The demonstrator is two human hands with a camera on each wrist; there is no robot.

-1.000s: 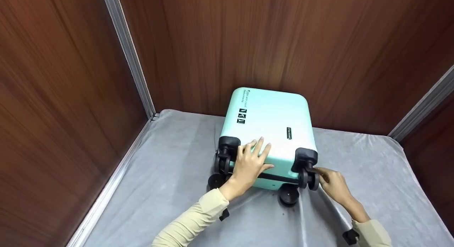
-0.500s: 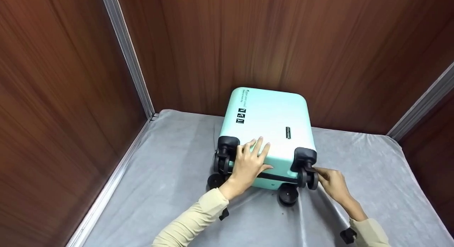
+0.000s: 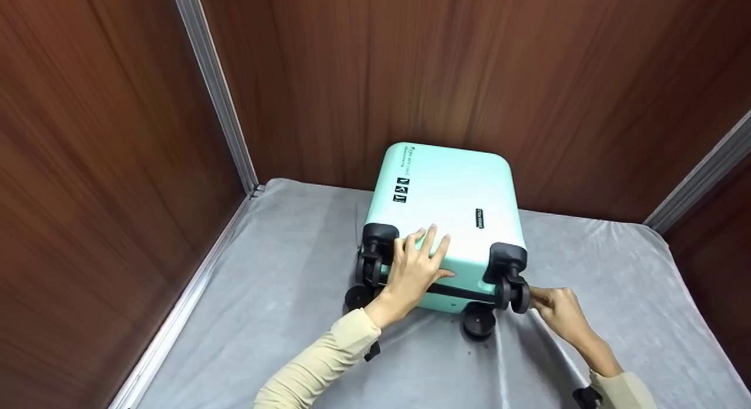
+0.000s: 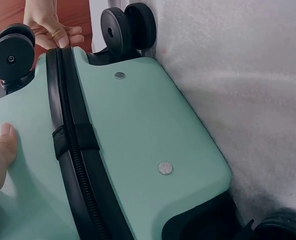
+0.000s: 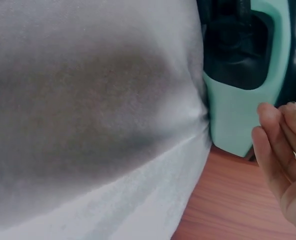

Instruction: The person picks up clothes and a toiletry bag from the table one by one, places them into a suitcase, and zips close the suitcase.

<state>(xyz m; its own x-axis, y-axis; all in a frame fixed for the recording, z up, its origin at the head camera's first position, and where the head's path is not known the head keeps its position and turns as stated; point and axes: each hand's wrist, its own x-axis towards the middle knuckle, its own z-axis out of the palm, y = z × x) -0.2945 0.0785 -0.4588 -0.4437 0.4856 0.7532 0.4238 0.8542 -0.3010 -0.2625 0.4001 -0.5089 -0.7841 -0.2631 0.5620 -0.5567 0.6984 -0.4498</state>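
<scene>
A mint-green hard-shell suitcase lies flat, its wheeled end toward me. My left hand rests on the near edge of its upper shell, fingers spread, thumb on the end face. At the right near corner, my right hand pinches at the zipper line beside a wheel. A small shiny bit, apparently the zipper pull, shows between thumb and fingertip in the right wrist view; most of it is hidden. The black zipper runs along the end face and looks closed there, passing under a fabric loop.
Black caster wheels stick out at the suitcase's near corners. A grey cloth covers the surface beneath. Brown wood-grain panels stand behind and on both sides, with the suitcase's far end close to the back one.
My right hand has shifted slightly toward me and to the right, along the corner by the wheel. My left hand and the suitcase stay in place.
</scene>
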